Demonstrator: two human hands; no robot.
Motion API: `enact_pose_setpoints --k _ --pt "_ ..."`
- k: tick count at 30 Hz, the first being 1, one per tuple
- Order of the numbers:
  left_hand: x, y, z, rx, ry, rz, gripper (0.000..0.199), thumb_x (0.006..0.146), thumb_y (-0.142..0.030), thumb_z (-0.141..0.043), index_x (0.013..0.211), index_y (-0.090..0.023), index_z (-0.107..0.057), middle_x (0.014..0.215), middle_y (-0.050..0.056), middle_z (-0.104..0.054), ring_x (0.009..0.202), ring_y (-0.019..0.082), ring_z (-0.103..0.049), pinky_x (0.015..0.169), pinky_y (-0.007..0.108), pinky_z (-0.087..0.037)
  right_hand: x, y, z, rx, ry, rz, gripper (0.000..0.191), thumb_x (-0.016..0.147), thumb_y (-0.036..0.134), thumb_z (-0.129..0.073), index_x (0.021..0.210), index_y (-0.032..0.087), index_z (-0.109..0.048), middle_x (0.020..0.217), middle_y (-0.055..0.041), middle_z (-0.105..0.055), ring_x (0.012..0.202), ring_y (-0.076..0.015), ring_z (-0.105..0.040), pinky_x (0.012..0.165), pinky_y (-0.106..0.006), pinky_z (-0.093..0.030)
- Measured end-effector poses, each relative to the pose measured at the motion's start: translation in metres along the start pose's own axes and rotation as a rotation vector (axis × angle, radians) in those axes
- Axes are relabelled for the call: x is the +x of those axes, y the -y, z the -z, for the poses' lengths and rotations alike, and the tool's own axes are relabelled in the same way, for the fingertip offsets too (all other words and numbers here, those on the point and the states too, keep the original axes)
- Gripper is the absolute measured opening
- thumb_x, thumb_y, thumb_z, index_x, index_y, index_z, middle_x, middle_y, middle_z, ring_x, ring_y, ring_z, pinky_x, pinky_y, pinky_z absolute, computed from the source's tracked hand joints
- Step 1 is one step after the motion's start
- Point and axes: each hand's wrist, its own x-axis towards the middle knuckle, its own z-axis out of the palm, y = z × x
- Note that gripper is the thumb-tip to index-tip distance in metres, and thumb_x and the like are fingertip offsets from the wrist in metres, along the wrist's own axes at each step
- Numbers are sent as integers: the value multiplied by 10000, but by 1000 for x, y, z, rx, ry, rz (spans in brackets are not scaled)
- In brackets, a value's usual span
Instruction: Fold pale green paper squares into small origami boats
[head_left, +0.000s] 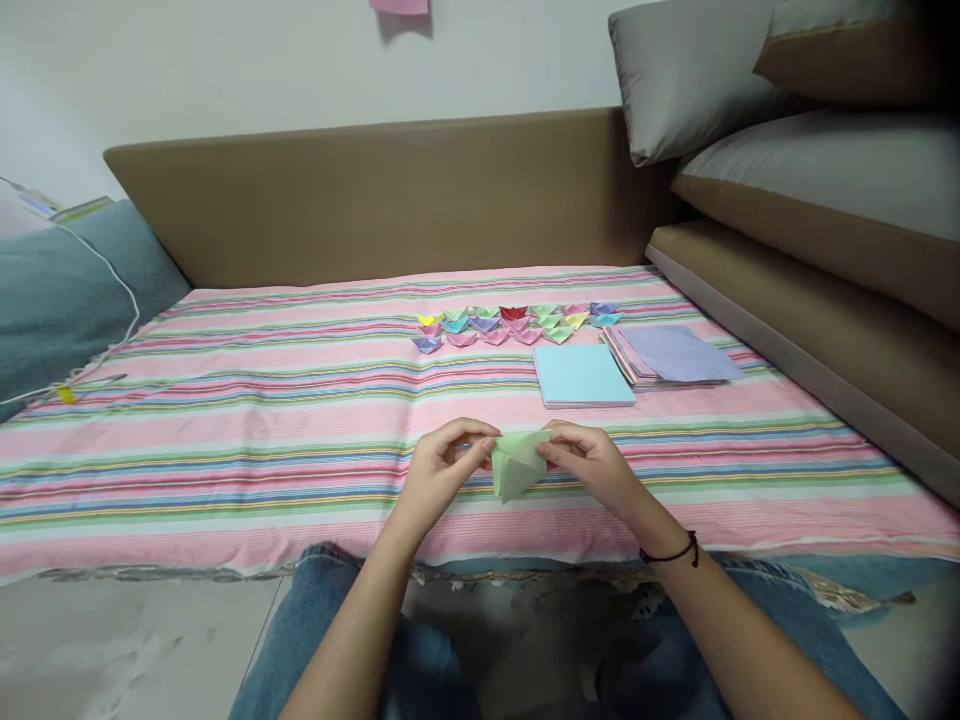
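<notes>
A light green sheet of folded paper (519,468) is held up between my two hands, over the near part of the striped cloth. My left hand (448,455) pinches its left corner between thumb and fingers. On the other side, my right hand (583,452) grips the right edge the same way. The paper has creased layers, and a pointed flap hangs downward. Beyond my hands lies a neat stack of square paper with a light blue sheet on top (583,376). Several small folded paper boats (495,338) in many colours stand in rows farther back.
A looser pile of paper, purple on top (679,354), lies right of the blue stack. Pink striped cloth (225,420) covers the seat. Grey and brown cushions (825,180) are heaped at the right. A white cable (124,290) runs along the left by a blue cushion (82,290).
</notes>
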Motion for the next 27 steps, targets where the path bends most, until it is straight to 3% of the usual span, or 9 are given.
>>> enact_pose_setpoints --k 9,13,17,27 --pt "-2 9 0 213 -55 -104 110 686 -212 -673 795 -206 -690 760 42 -673 693 151 -624 568 191 -493 0 1 -1 -92 10 85 211 792 356 -592 693 187 -668 697 -31 -509 686 -169 -493 587 -271 -424" --pt "-4 10 -2 163 -62 -68 100 664 -206 -683 765 -203 -689 694 31 -664 623 143 -615 543 199 -490 -3 2 -2 -56 16 37 178 747 361 -642 710 191 -678 735 -42 -576 699 -182 -542 599 -282 -452" --pt "-6 10 -6 169 26 -26 158 681 -210 -660 838 -210 -653 686 20 -656 556 128 -603 529 215 -494 -5 -3 -3 24 65 -92 204 702 355 -688 812 183 -681 759 -47 -649 682 -187 -585 578 -284 -471" --pt "-5 19 -14 -52 35 104 233 654 -159 -675 871 -189 -594 683 9 -624 528 90 -558 498 180 -431 -6 -6 -8 34 -43 -153 191 662 355 -721 679 171 -675 648 -23 -640 571 -155 -561 487 -247 -434"
